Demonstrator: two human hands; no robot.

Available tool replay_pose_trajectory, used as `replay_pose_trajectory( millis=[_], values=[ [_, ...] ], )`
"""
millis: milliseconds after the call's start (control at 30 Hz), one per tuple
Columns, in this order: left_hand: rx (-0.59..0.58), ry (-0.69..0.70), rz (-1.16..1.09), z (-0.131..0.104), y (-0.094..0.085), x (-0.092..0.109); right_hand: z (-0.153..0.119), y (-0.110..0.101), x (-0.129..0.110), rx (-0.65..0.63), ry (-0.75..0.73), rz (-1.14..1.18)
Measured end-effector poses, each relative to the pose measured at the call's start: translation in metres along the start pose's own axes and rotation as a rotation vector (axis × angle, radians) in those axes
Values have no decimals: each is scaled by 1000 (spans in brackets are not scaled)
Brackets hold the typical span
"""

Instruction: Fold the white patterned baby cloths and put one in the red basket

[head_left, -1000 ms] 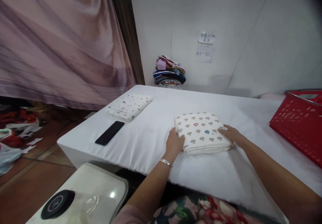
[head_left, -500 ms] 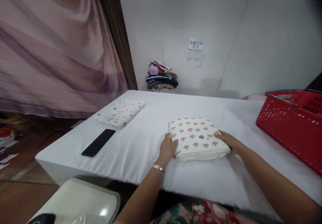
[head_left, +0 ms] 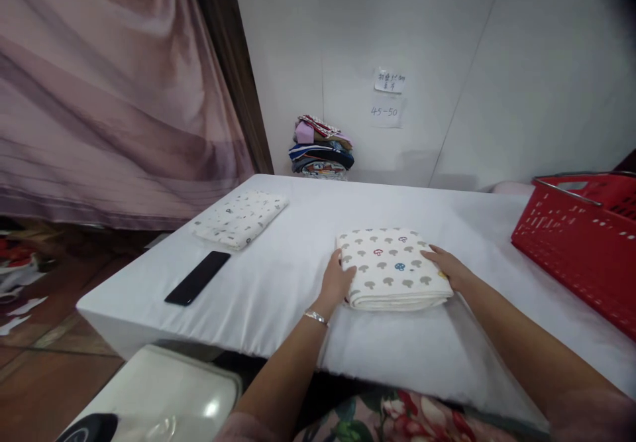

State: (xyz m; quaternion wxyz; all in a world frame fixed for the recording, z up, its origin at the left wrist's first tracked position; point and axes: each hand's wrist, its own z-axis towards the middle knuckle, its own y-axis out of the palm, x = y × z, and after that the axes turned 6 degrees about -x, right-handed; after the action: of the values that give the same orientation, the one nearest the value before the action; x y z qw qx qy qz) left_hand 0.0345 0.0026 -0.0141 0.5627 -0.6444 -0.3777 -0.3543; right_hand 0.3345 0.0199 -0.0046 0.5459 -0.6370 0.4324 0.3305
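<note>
A folded white cloth (head_left: 385,263) printed with grey mushrooms and a few coloured ones lies on the white-covered table (head_left: 308,217) in front of me. My left hand (head_left: 336,279) grips its left edge, thumb on top and the other fingers partly hidden at the side. On the opposite edge, my right hand (head_left: 451,271) is closed with its thumb over the upper layer and its lower fingers out of sight. Several layers show along the near fold. Farther left rests a second folded white cloth (head_left: 243,218) with small dark prints, apart from both hands.
A black phone-like slab (head_left: 197,277) lies near the table's left side. The red basket (head_left: 571,250) with a metal handle stands at the right. Behind the table is a stack of folded fabrics (head_left: 322,154) by the wall. A pale, smooth-topped object (head_left: 173,382) sits below the left front edge.
My right thumb and fingers have shifted slightly along the mushroom cloth's right edge. Both hands stay at its sides, and the camera view has moved a little.
</note>
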Motion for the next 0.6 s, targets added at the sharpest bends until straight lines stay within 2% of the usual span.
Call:
replay_pose_trajectory(
  millis=[100,200,267,333,400,467,533,600],
  values=[
    [1,60,-8,22,-22,-3,-23,10,0,-81,112,253],
    [-75,26,21,39,-43,-9,-50,18,3,-203,180,329],
    [-150,-14,38,44,-51,-13,-61,17,5,-225,230,244],
    [-178,-35,71,43,-53,-14,-63,11,5,-136,221,9],
    [-141,-61,135,40,-52,-14,-55,4,2,19,112,-297],
    [-90,-105,204,36,-50,-12,-39,-1,-5,128,-68,-524],
    [-72,-139,256,32,-51,-10,-18,0,-15,117,-238,-642],
    [-92,-146,289,29,-53,-6,5,8,-26,13,-306,-701]
  ],
)
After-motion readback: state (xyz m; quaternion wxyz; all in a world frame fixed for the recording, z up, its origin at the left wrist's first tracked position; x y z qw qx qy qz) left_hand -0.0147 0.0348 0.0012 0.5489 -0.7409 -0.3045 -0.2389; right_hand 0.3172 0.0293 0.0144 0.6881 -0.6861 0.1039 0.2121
